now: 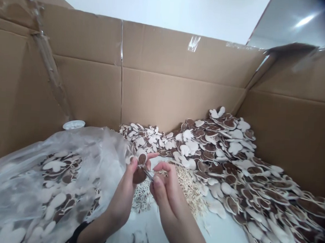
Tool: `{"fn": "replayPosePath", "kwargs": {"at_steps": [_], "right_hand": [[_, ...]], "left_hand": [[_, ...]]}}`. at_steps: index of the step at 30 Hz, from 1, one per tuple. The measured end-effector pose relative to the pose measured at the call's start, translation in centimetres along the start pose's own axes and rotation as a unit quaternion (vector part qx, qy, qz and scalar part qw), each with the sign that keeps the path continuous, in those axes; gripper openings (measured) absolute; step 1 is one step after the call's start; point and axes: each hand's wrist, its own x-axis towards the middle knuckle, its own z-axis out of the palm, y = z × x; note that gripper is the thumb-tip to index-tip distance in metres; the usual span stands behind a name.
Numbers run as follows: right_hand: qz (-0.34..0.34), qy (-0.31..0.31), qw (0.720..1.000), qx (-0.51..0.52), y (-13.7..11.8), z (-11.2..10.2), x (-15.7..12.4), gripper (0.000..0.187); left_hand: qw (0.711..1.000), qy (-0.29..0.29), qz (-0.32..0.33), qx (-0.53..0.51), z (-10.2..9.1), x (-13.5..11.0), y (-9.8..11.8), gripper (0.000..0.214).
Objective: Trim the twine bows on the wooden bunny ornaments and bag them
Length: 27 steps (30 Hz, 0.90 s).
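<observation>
Near the middle, my left hand (124, 190) pinches a small brown rabbit-head-shaped felt piece (139, 176) with a rounded ear on top and a pale cord or bow at its neck. My right hand (167, 186) is closed around a slim metal tool (148, 174), whose narrow tip touches the piece near that cord. The tool's exact kind is hidden by my fingers. Below and behind my hands lie a heap of small grey metal-like bits (141, 198) and a heap of cream cord loops (189, 191).
A large pile of brown and white felt pieces (252, 204) fills the right side and slopes up toward the back. At left, a clear plastic bag (99, 161) covers more pieces. Cardboard walls (180, 93) enclose the white table (155, 231). A white dish (74, 124) stands at back left.
</observation>
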Motion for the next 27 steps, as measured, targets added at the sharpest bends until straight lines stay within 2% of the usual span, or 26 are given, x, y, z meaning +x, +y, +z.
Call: {"fn": "replayPosePath", "kwargs": {"at_steps": [4,7,13,16,23,27], "right_hand": [[-0.007,0.005,0.999,-0.034,-0.2,0.3,0.4,0.020],[-0.014,-0.002,1.000,-0.018,0.1,0.4,0.5,0.022],[-0.023,-0.018,0.995,0.091,1.0,0.3,0.6,0.019],[-0.022,-0.020,0.985,0.172,1.1,0.3,0.9,0.017],[-0.042,-0.040,0.963,0.262,0.9,0.5,1.4,0.012],[-0.023,-0.062,0.950,0.305,1.1,0.2,1.8,0.010]], "left_hand": [[1.000,-0.006,0.000,0.004,-0.1,-0.3,-0.2,0.052],[0.999,-0.019,0.015,0.022,-0.3,-0.3,-0.6,0.053],[0.986,-0.010,0.104,0.130,-0.1,-0.2,-1.3,0.055],[0.980,-0.009,0.134,0.148,0.0,-0.4,-1.3,0.053],[0.985,0.022,0.121,0.124,0.4,-1.0,-1.6,0.054],[0.986,0.056,0.112,0.107,0.8,-1.0,-1.7,0.058]]}}
